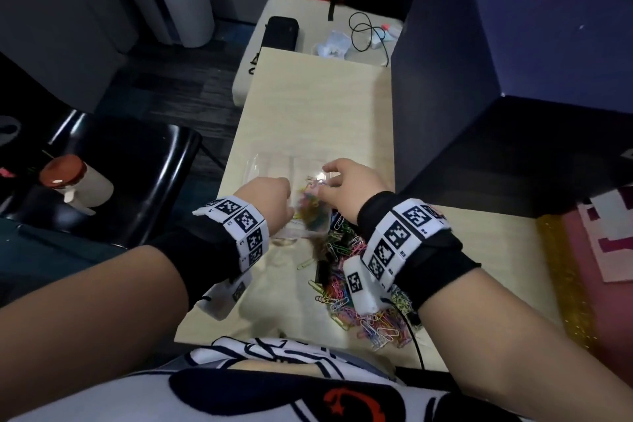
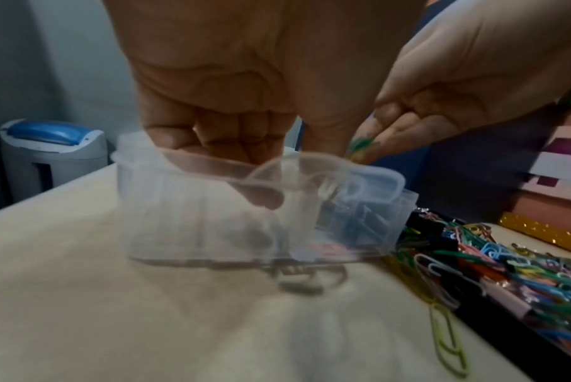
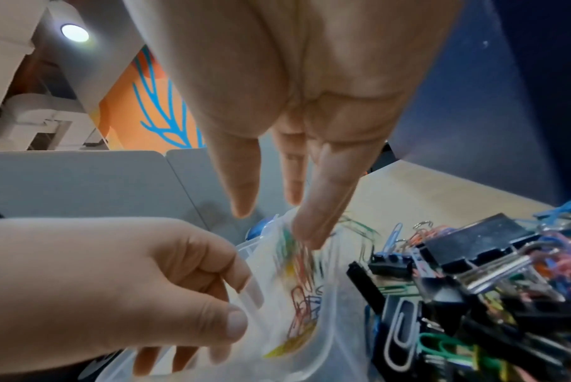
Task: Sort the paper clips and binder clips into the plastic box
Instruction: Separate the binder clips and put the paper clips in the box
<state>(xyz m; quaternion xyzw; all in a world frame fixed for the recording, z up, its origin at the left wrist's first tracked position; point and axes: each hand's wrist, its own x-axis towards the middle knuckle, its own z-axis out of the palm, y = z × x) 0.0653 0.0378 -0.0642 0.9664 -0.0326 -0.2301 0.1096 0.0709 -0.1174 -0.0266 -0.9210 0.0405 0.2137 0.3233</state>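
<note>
Left hand [image 3: 120, 281] grips plastic box [image 2: 244, 212]; right hand [image 3: 297, 108] open above it.

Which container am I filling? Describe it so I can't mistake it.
On the pale wooden desk, look just beyond the heap of coloured paper clips. The clear plastic box sits there, gripped by the left hand. It is the only see-through container, with coloured clips showing inside.

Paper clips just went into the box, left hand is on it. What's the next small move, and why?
Probably take the right hand back to the pile for more. Its fingers are straight above the box, clips lie inside, and the left hand grips the rim.
</note>
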